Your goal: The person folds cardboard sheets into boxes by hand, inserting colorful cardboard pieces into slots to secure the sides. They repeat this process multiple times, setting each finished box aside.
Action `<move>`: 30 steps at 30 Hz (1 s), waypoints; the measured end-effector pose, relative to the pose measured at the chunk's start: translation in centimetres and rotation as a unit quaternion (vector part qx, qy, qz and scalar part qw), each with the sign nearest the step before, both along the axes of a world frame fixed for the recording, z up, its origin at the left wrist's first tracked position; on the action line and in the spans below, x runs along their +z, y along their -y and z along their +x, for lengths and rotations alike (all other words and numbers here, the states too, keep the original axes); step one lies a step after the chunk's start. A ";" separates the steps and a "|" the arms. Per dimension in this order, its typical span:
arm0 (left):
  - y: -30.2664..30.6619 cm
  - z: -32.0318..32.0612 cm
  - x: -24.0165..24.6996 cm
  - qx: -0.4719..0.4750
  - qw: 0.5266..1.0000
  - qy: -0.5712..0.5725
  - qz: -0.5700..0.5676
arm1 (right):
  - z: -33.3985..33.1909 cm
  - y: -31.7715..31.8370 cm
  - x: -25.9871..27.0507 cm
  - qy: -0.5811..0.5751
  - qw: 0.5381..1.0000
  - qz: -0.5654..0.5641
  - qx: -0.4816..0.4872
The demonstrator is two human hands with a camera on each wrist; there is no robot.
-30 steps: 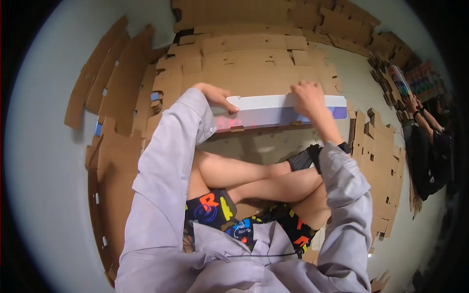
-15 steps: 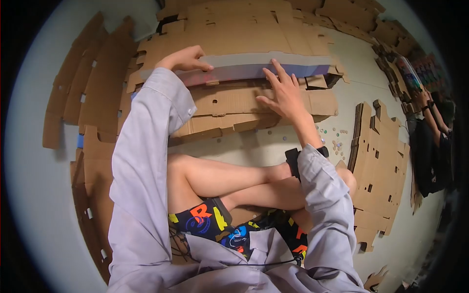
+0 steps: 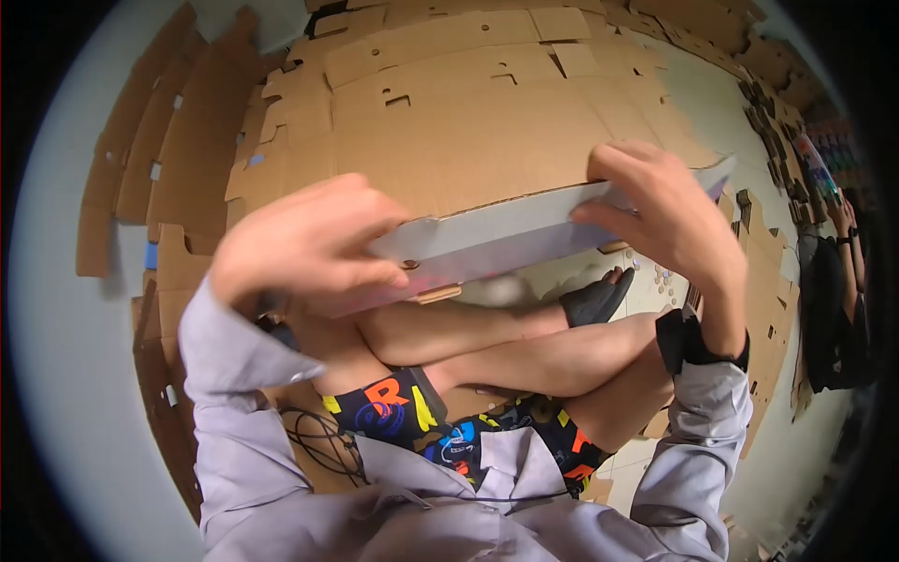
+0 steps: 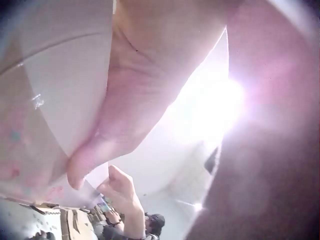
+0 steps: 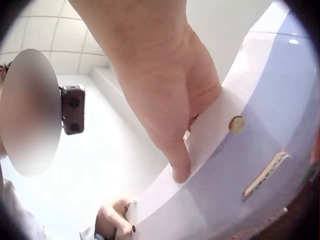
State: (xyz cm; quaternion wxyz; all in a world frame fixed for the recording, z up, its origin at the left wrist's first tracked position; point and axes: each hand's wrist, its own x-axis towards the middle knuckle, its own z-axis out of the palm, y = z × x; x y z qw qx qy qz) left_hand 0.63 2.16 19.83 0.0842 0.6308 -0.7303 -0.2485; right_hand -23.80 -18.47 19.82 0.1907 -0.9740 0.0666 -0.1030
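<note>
A printed cardboard panel (image 3: 496, 239), white along its upper edge and lavender below with pink marks, spans the space in front of me over the legs. My left hand (image 3: 314, 239) grips its left part, thumb on the printed face and fingers behind the edge. Toward the right end, my right hand (image 3: 660, 201) pinches the same edge, thumb in front. The right wrist view shows a round hole and a slot in the panel's printed face (image 5: 250, 145), with the right thumb pressed at the white band. Brown cardboard (image 3: 449, 140) spreads out behind the panel.
Tall cardboard sheets (image 3: 192, 140) lean by the left wall. Flat cardboard pieces (image 3: 763, 290) lie stacked on the right, near small round discs (image 3: 663, 281) on the floor. Another person (image 3: 829, 300) sits at far right. A black cable (image 3: 323, 445) lies beside the left thigh.
The printed panel has come up and closer to my body, its right end tilted higher. My right hand, spread over it half a second ago, now grips its edge. The left hand has come nearer too.
</note>
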 end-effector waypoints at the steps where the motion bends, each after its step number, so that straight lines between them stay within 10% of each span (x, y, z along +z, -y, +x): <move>1: -0.8 -0.7 1.7 0.008 0.999 0.028 0.022 | -0.3 -0.6 1.1 0.000 1.000 0.007 0.001; 5: -2.0 -3.2 3.6 0.129 0.956 0.212 -0.157 | 1.6 -1.0 2.8 -0.017 0.999 -0.025 -0.031; 9: 2.6 1.8 -1.8 0.188 0.949 0.232 -0.100 | 7.0 3.0 -1.9 -0.121 0.991 0.026 -0.050; 13: 6.8 7.2 -13.2 0.192 0.977 -0.009 0.091 | 10.3 5.2 -12.2 -0.230 0.965 0.091 -0.084; 15: 6.9 7.2 -12.8 0.230 0.959 -0.119 0.118 | 10.9 5.6 -13.3 -0.225 0.966 0.080 -0.101; 18: 7.2 8.2 -13.3 0.117 0.990 -0.062 0.047 | 11.4 4.5 -12.3 -0.244 0.966 0.073 -0.044; 30: 7.1 7.5 -12.6 0.152 0.986 0.037 0.056 | 11.2 3.2 -11.2 -0.273 0.952 -0.042 -0.133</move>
